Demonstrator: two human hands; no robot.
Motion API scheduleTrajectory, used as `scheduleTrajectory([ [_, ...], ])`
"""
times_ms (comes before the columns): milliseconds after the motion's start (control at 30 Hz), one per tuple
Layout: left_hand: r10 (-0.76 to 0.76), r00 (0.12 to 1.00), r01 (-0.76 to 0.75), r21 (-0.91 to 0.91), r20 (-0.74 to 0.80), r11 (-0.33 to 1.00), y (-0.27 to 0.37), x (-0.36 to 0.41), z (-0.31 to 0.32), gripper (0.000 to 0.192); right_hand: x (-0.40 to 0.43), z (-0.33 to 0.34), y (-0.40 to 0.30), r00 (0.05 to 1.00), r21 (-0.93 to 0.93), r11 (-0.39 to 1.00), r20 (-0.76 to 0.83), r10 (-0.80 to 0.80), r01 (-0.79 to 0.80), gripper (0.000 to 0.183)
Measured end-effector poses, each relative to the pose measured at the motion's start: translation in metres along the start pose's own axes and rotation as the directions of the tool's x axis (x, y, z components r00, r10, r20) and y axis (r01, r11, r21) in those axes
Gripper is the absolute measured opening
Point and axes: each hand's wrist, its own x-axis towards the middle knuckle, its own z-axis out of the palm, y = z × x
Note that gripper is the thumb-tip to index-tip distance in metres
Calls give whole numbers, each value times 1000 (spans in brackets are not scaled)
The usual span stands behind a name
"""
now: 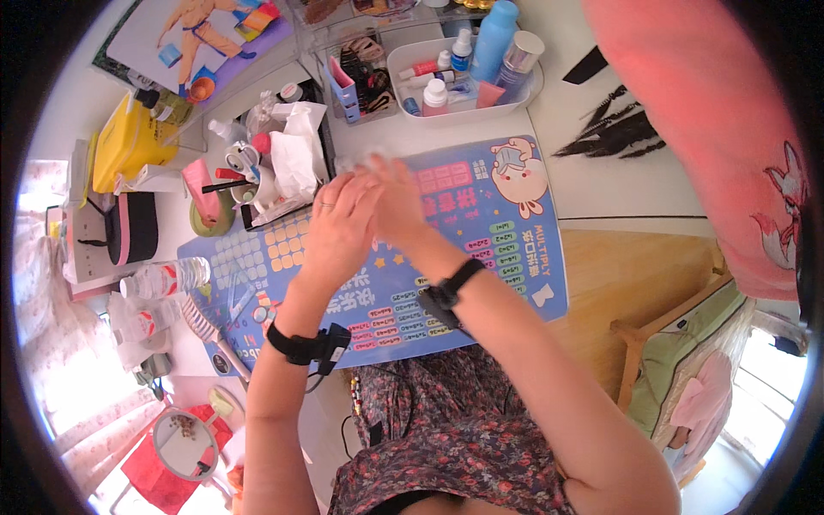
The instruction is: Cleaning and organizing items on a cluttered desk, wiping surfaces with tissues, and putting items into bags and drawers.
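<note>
Above a blue printed desk mat (386,335), my two hands meet, their fingers overlapping. My left hand (344,222), with a ring on one finger, lies against my right hand (399,206). Motion blurs the right fingertips, and whether anything is held between the hands is hidden. Something pale and clear shows faintly just beyond the fingers, too blurred to name. Black straps with small devices circle both wrists. Close to my left hand stands a black-edged tray (277,222) holding crumpled white tissue (299,151), scissors (244,158) and a black pen (225,186).
A white bin (463,114) of bottles and tubes stands beyond the mat, beside a clear box of hair accessories (367,74). At left are water bottles (167,278), a hairbrush (201,320) and a round mirror (187,444). Pink fabric (702,129) hangs at right above a wooden chair (634,335).
</note>
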Motion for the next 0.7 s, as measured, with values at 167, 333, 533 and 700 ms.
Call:
scheduleTrajectory([
  [167, -67, 997, 64, -72, -44, 995, -2, -11, 7, 30, 12, -31, 40, 941, -19, 967, 226, 251, -254, 32],
  [333, -572, 761, 648, -418, 306, 637, -33, -73, 21, 27, -44, -89, 163, 950, -330, 892, -152, 273, -309, 37],
  [533, -823, 359, 302, -889, 440, -343, -73, -81, 30, 45, -99, -83, 97, 965, -325, 920, 67, 254, -219, 46],
  [700, -853, 263, 220, -888, 452, -403, -90, -58, 25, 36, -134, -111, 46, 953, -128, 989, 281, 113, -80, 53],
])
